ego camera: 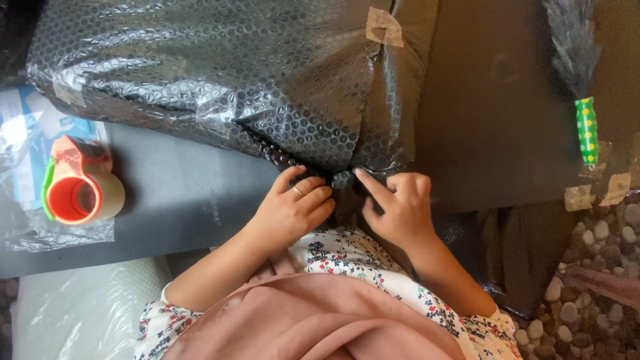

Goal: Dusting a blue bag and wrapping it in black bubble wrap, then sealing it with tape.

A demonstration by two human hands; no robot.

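Single head cam, worn by person, looks steeply down, close range. Wearer's body at bottom edge; bubble-wrapped bundle (220, 73) fills top. No 2nd view, so no overlap.

Glossy, dimpled clear bubble wrap (220, 73) over a dark bundle, patched with matt tan tape (385, 27), lies on a smooth matt grey surface (180, 193), beside a shiny orange plastic tape dispenser (77, 190) at its left edge and crinkled clear plastic film (27, 227), with rough pebbles (593, 293) at the right.
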